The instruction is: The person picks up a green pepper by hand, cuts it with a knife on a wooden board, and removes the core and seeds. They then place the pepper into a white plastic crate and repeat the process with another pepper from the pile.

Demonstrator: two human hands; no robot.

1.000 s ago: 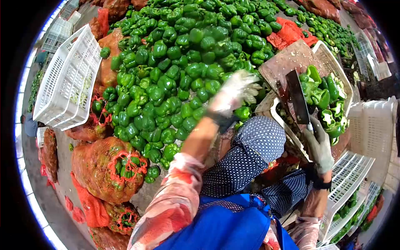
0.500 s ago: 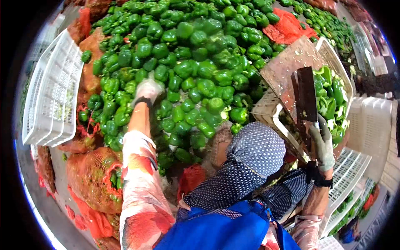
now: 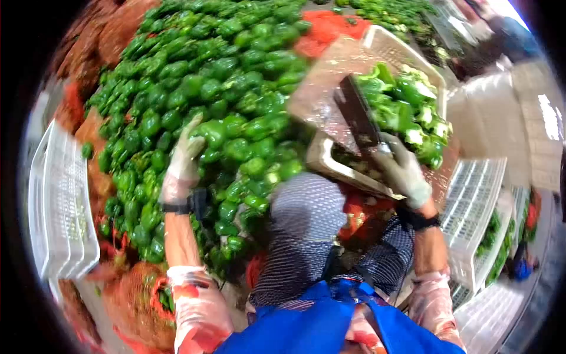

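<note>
My left hand (image 3: pixel 186 154), in a pale glove, is closed on a whole green bell pepper (image 3: pixel 211 134) above the near part of the pepper heap (image 3: pixel 218 65). Its index finger points up along the pepper's side. On the right, my right hand (image 3: pixel 405 172), also gloved, grips the handle of a cleaver (image 3: pixel 356 111). The dark blade slants up and left over a worn cutting board (image 3: pixel 324 76). Cut bell peppers (image 3: pixel 404 109) are piled just right of the blade, beside the board. Motion blurs parts of the view.
A cream crate (image 3: pixel 331 162) sits under the board, close to my knees. White crates stand at the left (image 3: pixel 59 206) and the right (image 3: pixel 474 212). Orange mesh sacks (image 3: pixel 138 298) line the left side. Red netting (image 3: pixel 330 29) lies beyond the board.
My left hand has come up out of the heap with a bell pepper. My right hand and the cleaver have shifted left in view and tilted, as the camera's view has turned right.
</note>
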